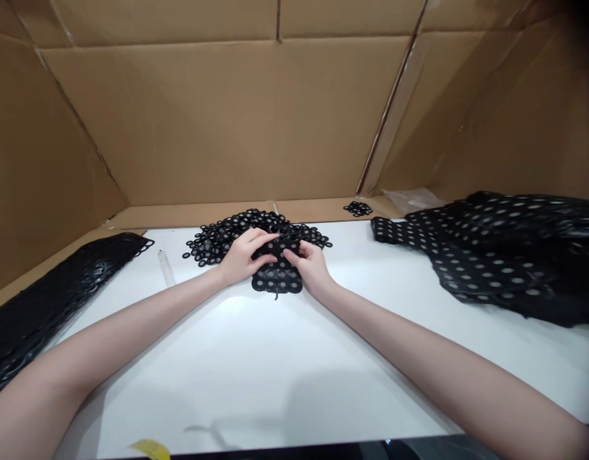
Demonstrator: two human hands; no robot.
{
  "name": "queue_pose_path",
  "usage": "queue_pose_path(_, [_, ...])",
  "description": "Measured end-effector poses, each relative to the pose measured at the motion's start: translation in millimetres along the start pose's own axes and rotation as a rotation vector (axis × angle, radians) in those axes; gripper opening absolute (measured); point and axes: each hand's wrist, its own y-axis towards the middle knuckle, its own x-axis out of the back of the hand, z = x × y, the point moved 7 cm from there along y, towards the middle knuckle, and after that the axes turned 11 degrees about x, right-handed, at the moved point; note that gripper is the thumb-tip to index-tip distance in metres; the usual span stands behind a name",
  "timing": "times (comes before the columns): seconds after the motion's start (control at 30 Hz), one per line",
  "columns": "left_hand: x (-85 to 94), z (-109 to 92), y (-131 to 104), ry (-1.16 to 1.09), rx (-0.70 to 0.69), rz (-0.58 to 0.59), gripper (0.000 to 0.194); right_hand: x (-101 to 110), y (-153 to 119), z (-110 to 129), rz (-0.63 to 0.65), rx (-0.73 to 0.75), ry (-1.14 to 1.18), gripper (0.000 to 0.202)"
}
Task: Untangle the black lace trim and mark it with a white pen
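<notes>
A small black sheet with rows of round holes point(277, 278) stands between my two hands at the middle of the white table. My left hand point(244, 257) has its thumb and fingers closed on the sheet's upper left side. The right edge is pinched between the thumb and fingers of my right hand point(312, 265). Just behind the hands lies a heap of loose black rings point(218, 237), partly hidden by the left hand and the sheet. A short thin tail hangs from the sheet's lower edge.
Larger black perforated sheets point(505, 255) are piled on the right. A long black bundle point(69, 281) lies at the left, near a clear tube point(166, 268). A few rings point(358, 209) rest at the back. Cardboard walls point(203, 121) enclose the table point(256, 370).
</notes>
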Motion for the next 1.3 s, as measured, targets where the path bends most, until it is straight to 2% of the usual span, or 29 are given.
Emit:
queue_pose_path(0.17, [-1.3,8.4,1.7,-0.104,0.104,0.013,0.036,0.1,-0.4,-0.1,0.015,0.001,-0.004,0.020])
queue_pose_path(0.4, [-3.6,17.7,3.7,-0.170,0.231,0.033,0.017,-2.1,-0.7,3.4,0.048,0.038,-0.033,0.019])
queue_pose_path(0.87, [-6.3,18.2,5.6,-0.185,0.262,0.023,0.005,-3.1,-0.6,10.3,0.079,0.066,-0.060,0.015])
queue_pose_path(1.13, [-7.1,19.3,6.0,-0.209,0.306,0.014,0.005,-3.5,-0.3,6.1,0.073,0.049,-0.037,0.017])
queue_pose_path(1.3, [-6.6,27.0,4.5,-0.350,0.382,0.035,0.025,-1.3,0.0,0.7,0.019,-0.008,0.043,0.019])
